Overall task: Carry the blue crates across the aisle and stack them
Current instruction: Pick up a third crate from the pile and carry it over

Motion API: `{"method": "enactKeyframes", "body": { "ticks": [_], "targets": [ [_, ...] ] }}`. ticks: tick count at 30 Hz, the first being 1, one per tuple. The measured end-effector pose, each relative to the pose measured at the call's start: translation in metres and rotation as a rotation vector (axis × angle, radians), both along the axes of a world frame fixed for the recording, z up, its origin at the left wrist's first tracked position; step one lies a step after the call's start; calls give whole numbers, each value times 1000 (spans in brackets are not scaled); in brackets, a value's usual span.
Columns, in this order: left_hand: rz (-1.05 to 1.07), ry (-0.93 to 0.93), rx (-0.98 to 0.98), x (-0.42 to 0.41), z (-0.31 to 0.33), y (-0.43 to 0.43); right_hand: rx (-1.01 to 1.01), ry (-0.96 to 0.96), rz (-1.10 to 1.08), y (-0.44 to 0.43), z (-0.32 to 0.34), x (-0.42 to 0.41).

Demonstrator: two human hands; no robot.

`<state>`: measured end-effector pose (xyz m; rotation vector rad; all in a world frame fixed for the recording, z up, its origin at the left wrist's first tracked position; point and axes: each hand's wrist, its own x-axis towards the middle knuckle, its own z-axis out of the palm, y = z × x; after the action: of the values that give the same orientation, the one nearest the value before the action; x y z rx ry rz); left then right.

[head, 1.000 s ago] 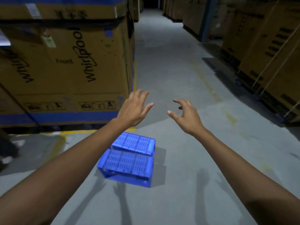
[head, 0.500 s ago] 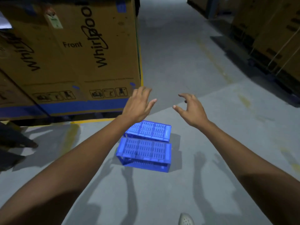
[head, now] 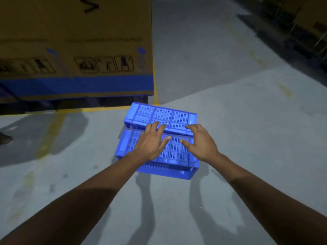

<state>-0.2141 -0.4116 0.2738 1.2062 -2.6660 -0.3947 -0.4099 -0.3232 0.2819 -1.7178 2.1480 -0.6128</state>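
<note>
Fingers (head: pixel 156 127) of both hands are spread apart and hold nothing. The left hand (head: pixel 151 145) and right hand (head: pixel 202 145) hang side by side over the near crate (head: pixel 177 153), with their tips reaching to the seam where it meets the far crate (head: pixel 162 112). Whether they touch the plastic I cannot tell. Both blue crates lie flat on the floor (head: pixel 238 124), slotted faces up and long sides touching. The far one sits just beside the yellow line (head: pixel 99 109) under the corner of the big carton (head: pixel 88 41). A second ago the hands were raised well above the crates with the aisle stretching ahead. Now the view has tipped down, the crates fill the middle, and the hands have dropped onto them. That reads as the approach ending and the pickup beginning: no crate is lifted yet, so the carrying and stacking are all still to do. The hands likely need to slide out to the near crate's short ends for a hold.
</note>
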Motion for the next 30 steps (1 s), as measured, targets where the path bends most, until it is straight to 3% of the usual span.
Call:
{"method": "enactKeyframes", "body": {
  "ticks": [8,14,18,22,30],
  "targets": [
    [-154,-408,-26,1,-258,-37,252,274,199,-36,-242,-4],
    [-149,-454,-178,-15,-336,-68,225,602,260,-64,-336,1],
    [-154,-429,-302,-24,-333,-79,108,773,198,-72,-338,5],
    [-166,-445,-200,-28,-289,-65,182,746,185,-59,-296,10],
    [-228,-361,83,-40,-102,-24,230,715,210,-10,-94,-1]
  ]
}}
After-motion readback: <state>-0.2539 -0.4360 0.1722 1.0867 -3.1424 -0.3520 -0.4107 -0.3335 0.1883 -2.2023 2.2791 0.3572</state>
